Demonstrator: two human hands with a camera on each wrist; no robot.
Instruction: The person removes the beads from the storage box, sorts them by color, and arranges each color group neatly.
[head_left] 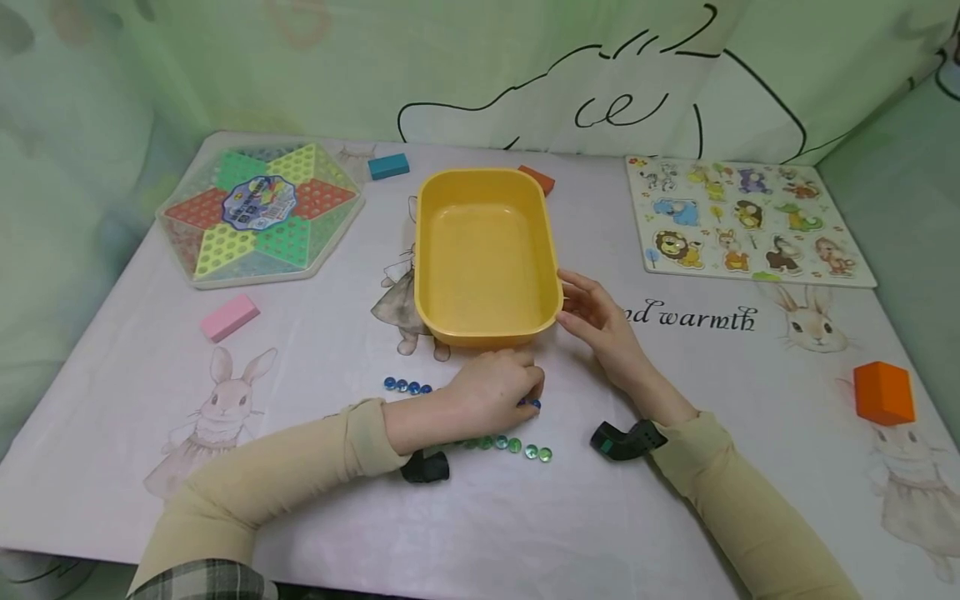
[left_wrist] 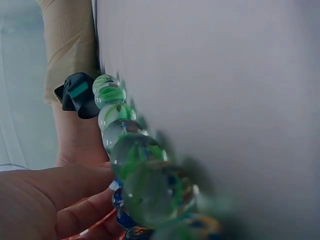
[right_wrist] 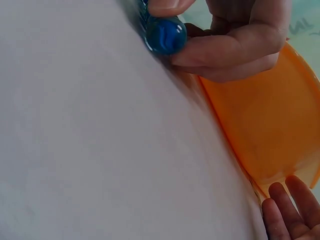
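Observation:
My left hand is bent over the right end of a row of blue marbles on the table. In the right wrist view its thumb and forefinger pinch a blue marble. Nearer to me runs a row of green marbles, large in the left wrist view beside the left fingers. The middle of both rows is hidden by the left hand and forearm. A yellow tub stands just beyond the left hand. Relaxed and slightly bent, the fingers of my right hand touch the tub's near right corner.
A star-patterned board game box lies at the back left, an animal puzzle board at the back right. Blue, pink and red blocks lie around the tub. An orange block stands near the right edge.

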